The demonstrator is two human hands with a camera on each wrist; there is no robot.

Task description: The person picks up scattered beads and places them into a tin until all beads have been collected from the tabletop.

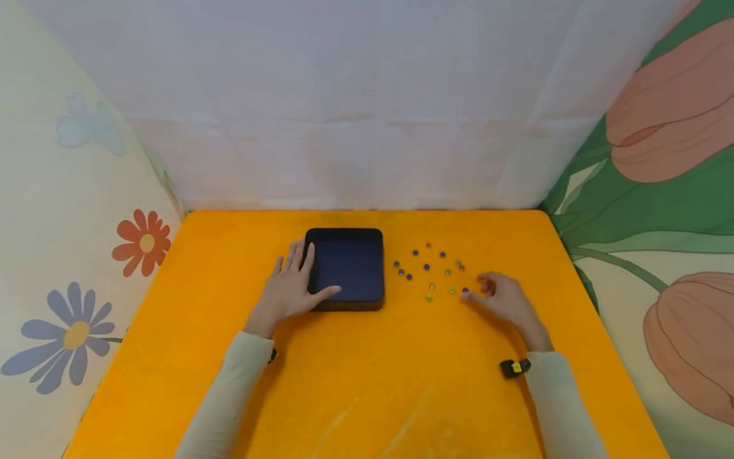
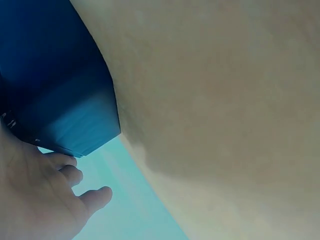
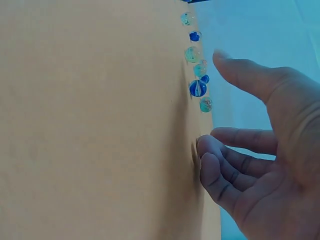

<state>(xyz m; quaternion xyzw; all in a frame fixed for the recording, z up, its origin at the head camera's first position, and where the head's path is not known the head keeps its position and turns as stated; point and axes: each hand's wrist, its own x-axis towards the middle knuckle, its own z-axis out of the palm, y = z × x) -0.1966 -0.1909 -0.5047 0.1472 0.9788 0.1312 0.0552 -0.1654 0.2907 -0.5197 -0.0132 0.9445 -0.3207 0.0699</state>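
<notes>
A dark square tray (image 1: 350,268) lies on the table with a bare floor. My left hand (image 1: 289,290) rests at its left side, fingers straight along the wall and thumb reaching over the near left corner. In the left wrist view, the tray's wall (image 2: 75,115) shows beside the fingers. To the right of the tray, several glass marbles (image 1: 427,267) lie scattered, some blue, some clear with green or orange. My right hand (image 1: 507,299) hovers at their right edge, thumb and loosely bent fingers apart, holding nothing. A blue marble (image 1: 465,291) lies by its thumb tip.
An orange cloth covers the table (image 1: 367,370). A white curtain (image 1: 355,127) hangs along the back edge. Flower-printed panels stand on the left and right. A dark strap (image 1: 515,368) sits on the right wrist.
</notes>
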